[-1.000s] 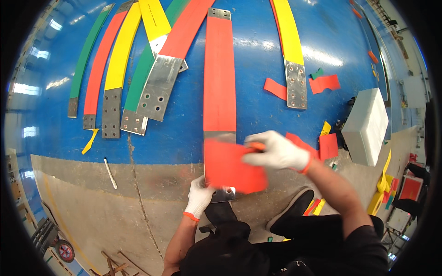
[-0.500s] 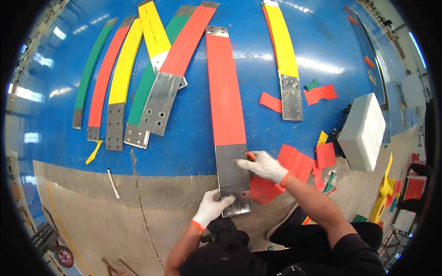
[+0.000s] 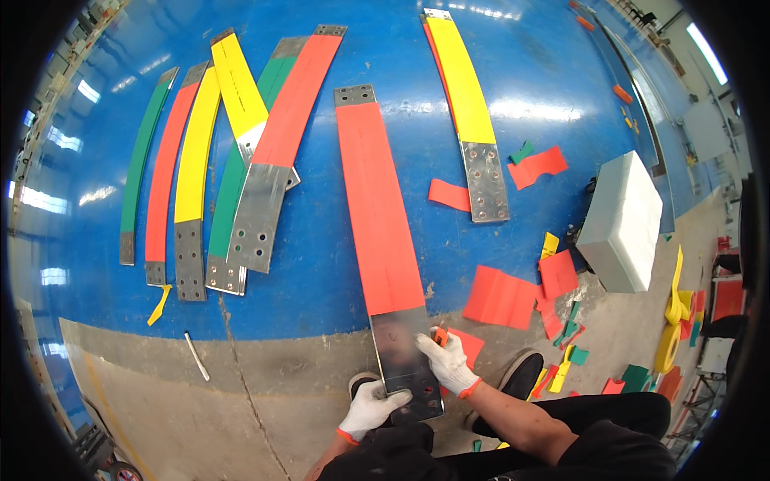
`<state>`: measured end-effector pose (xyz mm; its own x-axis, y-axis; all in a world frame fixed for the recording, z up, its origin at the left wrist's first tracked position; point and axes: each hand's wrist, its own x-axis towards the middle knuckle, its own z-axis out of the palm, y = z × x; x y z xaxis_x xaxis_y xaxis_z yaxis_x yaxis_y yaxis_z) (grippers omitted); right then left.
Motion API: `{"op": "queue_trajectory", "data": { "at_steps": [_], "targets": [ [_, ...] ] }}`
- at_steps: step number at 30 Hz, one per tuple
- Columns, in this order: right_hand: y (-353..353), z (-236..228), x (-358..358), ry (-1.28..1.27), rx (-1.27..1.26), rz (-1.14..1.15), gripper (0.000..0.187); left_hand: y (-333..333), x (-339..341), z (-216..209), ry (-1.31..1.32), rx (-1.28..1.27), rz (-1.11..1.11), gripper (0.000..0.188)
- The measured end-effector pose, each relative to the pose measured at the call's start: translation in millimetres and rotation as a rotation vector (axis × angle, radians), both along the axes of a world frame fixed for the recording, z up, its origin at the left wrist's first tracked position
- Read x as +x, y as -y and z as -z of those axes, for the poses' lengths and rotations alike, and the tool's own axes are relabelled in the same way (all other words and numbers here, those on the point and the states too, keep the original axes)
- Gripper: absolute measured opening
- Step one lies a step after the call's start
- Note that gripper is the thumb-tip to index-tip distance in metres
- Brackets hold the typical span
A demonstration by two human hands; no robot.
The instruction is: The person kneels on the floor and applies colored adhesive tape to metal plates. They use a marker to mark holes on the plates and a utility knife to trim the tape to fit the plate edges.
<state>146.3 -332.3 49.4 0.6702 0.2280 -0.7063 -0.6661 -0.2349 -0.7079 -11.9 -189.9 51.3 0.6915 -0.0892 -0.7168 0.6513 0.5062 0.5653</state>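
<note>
A long flat metal bar in a red sleeve (image 3: 381,216) runs away from me, bare and drilled with holes at both ends. My left hand (image 3: 370,409), in a white glove with an orange cuff, grips the left edge of its near bare end (image 3: 399,353), thumb on top. At the right edge, my gloved right hand (image 3: 449,361) is closed around a small orange tool (image 3: 439,337). Its tip is hidden, so its kind is unclear. Just right of that hand lies a red sleeve scrap (image 3: 467,345), partly covered.
Several green, red and yellow sleeved bars (image 3: 277,148) lie at left, some crossed. A yellow-sleeved bar (image 3: 459,84) is far right. Red scraps (image 3: 501,297) lie near a white foam block (image 3: 622,224). A white stick (image 3: 196,357) and yellow tape rolls (image 3: 667,349) are on the floor.
The near end of the red-sleeved bar has come closer to me, both hands moving with it. My right hand has drawn nearer to the left one. The whole view has shifted somewhat.
</note>
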Motion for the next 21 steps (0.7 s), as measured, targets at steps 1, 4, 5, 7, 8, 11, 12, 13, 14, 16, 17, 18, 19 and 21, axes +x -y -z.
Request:
{"op": "queue_trajectory", "data": {
  "at_steps": [1, 4, 5, 7, 8, 11, 12, 13, 14, 16, 17, 18, 19, 21],
  "targets": [
    [-6, -3, 4, 0.033, -0.011, -0.011, 0.028, -5, 8, -6, 0.028, -0.04, -0.099, 0.024],
    [-44, 25, 19, 0.086, 0.077, 0.103, 0.03, -53, 38, 3, 0.016, 0.096, -0.007, 0.032],
    [-64, 30, 29, 0.116, 0.122, 0.16, 0.031, -69, 56, 4, 0.039, 0.195, -0.008, 0.03],
    [-95, 38, 63, 0.357, 0.02, 0.167, 0.028, -99, 93, 19, 0.084, 0.306, 0.022, 0.029],
    [-108, 39, 78, 0.393, -0.046, 0.103, 0.029, -105, 110, 25, 0.094, 0.419, -0.04, 0.035],
    [-117, 23, 111, 0.436, -0.207, -0.202, 0.041, -140, 122, 81, -0.066, 0.827, -0.143, 0.044],
    [-108, 5, 117, 0.477, -0.301, -0.291, 0.045, -148, 127, 81, -0.065, 0.799, -0.128, 0.043],
    [-93, -9, 126, 0.518, -0.397, -0.377, 0.049, -153, 136, 75, -0.059, 0.77, -0.11, 0.042],
    [-71, -9, 140, 0.571, -0.45, -0.402, 0.053, -157, 139, 77, -0.046, 0.823, -0.085, 0.041],
    [-34, -28, 169, 0.501, -0.584, -0.394, 0.051, -165, 137, 82, -0.159, 1.063, 0.09, 0.041],
    [-9, -25, 188, 0.476, -0.689, -0.362, 0.051, -161, 145, 72, -0.191, 1.089, 0.149, 0.042],
    [16, -26, 206, 0.467, -0.781, -0.293, 0.051, -155, 157, 54, -0.213, 1.109, 0.205, 0.043],
    [42, -17, 226, 0.504, -0.891, -0.259, 0.05, -150, 164, 37, -0.239, 1.133, 0.264, 0.045],
    [83, 2, 260, 0.616, -0.953, -0.237, 0.04, -147, 166, 28, -0.251, 1.175, 0.269, 0.045]
  ]
}}
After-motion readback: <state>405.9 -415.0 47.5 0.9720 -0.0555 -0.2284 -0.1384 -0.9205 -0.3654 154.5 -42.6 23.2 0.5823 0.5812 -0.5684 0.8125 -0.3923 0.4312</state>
